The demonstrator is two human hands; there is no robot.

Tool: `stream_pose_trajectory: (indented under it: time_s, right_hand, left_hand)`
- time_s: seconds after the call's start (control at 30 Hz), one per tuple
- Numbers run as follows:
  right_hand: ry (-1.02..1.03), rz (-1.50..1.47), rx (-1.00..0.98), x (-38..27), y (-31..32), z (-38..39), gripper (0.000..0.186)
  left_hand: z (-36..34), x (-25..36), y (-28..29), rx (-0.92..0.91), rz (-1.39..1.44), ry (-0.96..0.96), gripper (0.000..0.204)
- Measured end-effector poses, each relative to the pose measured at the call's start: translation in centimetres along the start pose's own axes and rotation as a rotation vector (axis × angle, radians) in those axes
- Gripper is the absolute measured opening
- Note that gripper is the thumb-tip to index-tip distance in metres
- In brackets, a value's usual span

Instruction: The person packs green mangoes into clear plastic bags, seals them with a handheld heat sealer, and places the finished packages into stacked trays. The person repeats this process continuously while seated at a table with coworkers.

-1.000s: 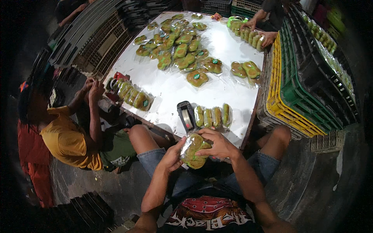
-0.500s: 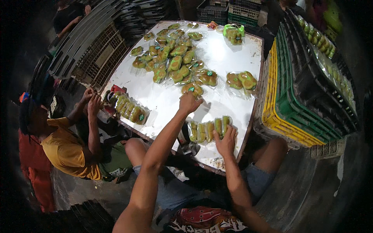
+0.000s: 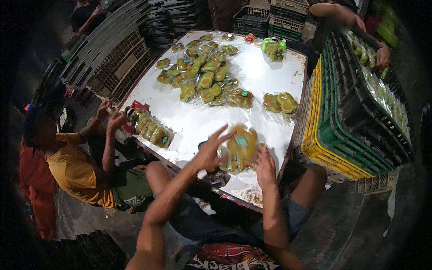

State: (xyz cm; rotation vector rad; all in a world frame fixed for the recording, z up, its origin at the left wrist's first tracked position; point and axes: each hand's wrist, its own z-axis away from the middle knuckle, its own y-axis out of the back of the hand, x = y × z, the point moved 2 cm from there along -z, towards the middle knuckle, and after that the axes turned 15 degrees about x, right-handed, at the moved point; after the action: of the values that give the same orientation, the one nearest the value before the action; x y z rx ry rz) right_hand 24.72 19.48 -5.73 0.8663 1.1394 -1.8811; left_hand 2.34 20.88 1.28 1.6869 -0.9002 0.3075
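Observation:
A clear-wrapped pack of green-brown buns (image 3: 243,140) with a round green label is tilted up between my hands, smeared by motion. My left hand (image 3: 210,152) is at its left edge, fingers spread and stretched out. My right hand (image 3: 264,165) closes on the pack's lower right side, thumb inward; its fingertips are partly blurred. Just below and behind this pack stands a row of wrapped bun packs (image 3: 230,164) at the near table edge, partly hidden by it.
A pile of wrapped buns (image 3: 209,72) covers the far left of the white table (image 3: 245,69). Two packs (image 3: 280,103) lie at right, near stacked crates (image 3: 333,117). Beside another row of packs (image 3: 154,129) sits a person in yellow (image 3: 81,171). Another person's hand (image 3: 382,56) reaches over the crates.
My left hand has drawn a labelled pack from the pile's near edge toward me and the right hand. My right hand has shifted from the row's top to this pack.

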Motion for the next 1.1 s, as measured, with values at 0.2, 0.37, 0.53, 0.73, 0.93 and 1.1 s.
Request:
stream_pose_trajectory:
  time_s: [0.2, 0.37, 0.53, 0.73, 0.93, 1.1]
  right_hand:
    - [0.029, 0.198, -0.41, -0.1, -2.6, 5.7, 0.058]
    - [0.366, 0.349, -0.374, -3.8, -4.2, 8.2, 0.043]
    - [0.255, 0.523, -0.595, -5.4, -3.9, 10.2, 0.023]
    - [0.223, 0.641, -0.644, -3.0, -5.2, 13.3, 0.024]
    - [0.472, 0.457, -0.46, -2.2, -3.6, 11.0, 0.026]
    - [0.277, 0.533, -0.181, -1.4, -3.8, 10.7, 0.013]
  left_hand:
    - [10.4, 5.7, -0.7, 0.176, 0.84, 0.785, 0.082]
    - [12.7, 7.5, -1.6, 0.045, 0.902, 0.739, 0.058]
    - [15.2, 7.0, -0.3, -0.11, 1.048, 0.798, 0.05]
    - [15.1, 7.1, 1.5, -0.069, 0.74, 0.556, 0.034]
    - [15.1, 7.2, 1.3, 0.359, 1.123, 0.849, 0.031]
    - [14.3, 8.3, 1.0, 0.512, 1.28, 0.873, 0.045]
